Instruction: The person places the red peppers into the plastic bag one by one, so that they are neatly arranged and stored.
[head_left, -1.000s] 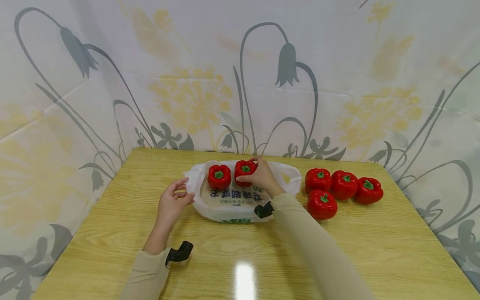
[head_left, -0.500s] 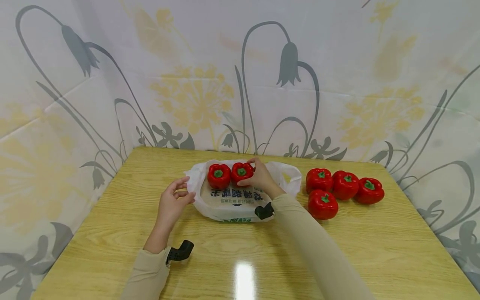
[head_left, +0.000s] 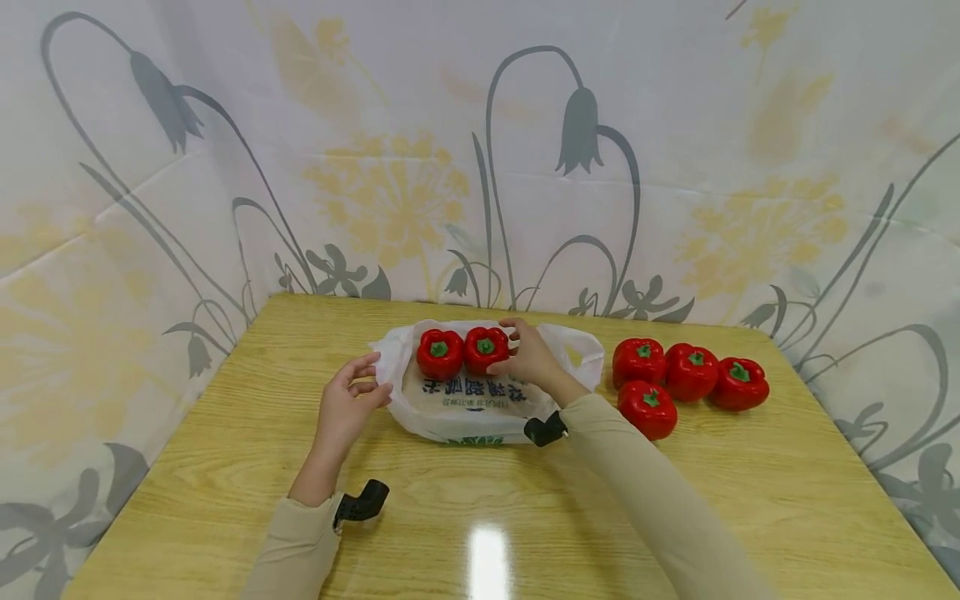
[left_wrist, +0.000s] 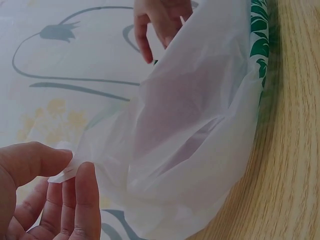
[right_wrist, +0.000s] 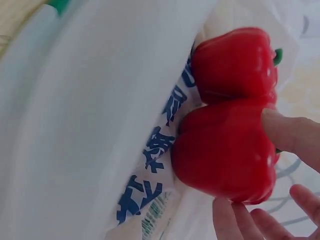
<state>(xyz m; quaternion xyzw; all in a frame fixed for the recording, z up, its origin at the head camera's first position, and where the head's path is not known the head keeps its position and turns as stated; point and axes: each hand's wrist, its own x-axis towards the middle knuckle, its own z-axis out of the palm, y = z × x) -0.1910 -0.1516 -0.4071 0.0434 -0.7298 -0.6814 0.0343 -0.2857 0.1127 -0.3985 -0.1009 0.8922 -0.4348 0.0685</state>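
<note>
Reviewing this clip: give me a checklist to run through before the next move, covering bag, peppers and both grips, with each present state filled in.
1. Left grip pinching the edge of the white plastic bag: ok.
2. Bag mouth held open: ok.
3. Bagged left red bell pepper and right red bell pepper stem up: ok, side by side.
4. Right grip clear of the right red bell pepper: not ok, thumb and fingers are about it.
5. Its hold loosened: cannot tell.
6. All peppers bagged: not ok, four red bell peppers sit to the bag's right.
</note>
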